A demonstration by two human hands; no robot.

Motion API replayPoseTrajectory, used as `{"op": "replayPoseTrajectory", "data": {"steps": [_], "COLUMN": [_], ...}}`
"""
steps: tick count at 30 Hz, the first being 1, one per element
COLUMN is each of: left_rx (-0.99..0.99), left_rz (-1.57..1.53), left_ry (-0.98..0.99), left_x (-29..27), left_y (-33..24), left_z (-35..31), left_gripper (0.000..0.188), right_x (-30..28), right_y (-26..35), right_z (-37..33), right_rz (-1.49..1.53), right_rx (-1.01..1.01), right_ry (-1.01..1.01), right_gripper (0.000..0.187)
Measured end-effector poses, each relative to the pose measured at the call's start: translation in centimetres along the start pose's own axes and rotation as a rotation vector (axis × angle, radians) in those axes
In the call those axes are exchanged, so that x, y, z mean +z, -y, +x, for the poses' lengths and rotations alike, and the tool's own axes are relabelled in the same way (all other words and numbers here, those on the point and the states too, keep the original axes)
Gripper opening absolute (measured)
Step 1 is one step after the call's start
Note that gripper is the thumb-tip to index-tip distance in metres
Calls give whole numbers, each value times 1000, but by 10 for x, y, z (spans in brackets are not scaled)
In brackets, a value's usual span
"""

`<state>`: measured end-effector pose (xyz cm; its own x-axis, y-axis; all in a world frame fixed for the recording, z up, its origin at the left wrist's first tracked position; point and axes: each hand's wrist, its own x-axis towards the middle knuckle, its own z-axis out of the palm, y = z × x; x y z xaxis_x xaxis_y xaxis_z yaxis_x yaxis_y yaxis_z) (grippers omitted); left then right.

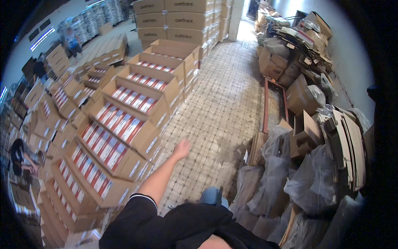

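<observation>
My left hand (pixel 181 149) hangs over the tiled floor, with the bare forearm stretched forward from a black sleeve. I see the back of it; its fingers are blurred and turned under, and no object shows in it. Nearest to it, on the left, are open cardboard boxes (pixel 146 141) in a long stacked row. Inside them stand red and white packets (pixel 117 120) in tight rows. The hand is apart from the boxes. My right hand is out of view. Part of a blue trouser leg (pixel 211 195) shows below me.
A tiled aisle (pixel 211 103) runs ahead between the boxes and a heap of flattened cardboard (pixel 344 145) and grey plastic wrap (pixel 313 178) on the right. A red-framed rack (pixel 275 103) stands along it. Tall closed cartons (pixel 186 35) rise ahead. Several people (pixel 72 41) are at the left.
</observation>
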<state>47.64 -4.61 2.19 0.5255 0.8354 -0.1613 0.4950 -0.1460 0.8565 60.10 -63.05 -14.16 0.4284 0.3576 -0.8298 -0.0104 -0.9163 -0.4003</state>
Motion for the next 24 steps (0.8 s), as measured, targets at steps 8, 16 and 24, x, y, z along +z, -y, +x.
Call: {"op": "replayPoseTrajectory", "data": {"steps": [8, 16, 24], "left_rx": [-4, -449, -457], "left_rz": [-240, -283, -148], "left_ry": [158, -82, -219], "left_x": [36, 17, 41], "left_y": [-144, -30, -89], "left_z": [225, 293, 555], "left_gripper": [29, 17, 17], "right_x": [-183, -430, -510], "right_y": [221, 660, 807], "right_z": [260, 460, 542], "right_rz": [-138, 250, -482], "right_rx": [-33, -744, -496], "right_ry": [-65, -436, -278], "right_gripper": [30, 37, 37]}}
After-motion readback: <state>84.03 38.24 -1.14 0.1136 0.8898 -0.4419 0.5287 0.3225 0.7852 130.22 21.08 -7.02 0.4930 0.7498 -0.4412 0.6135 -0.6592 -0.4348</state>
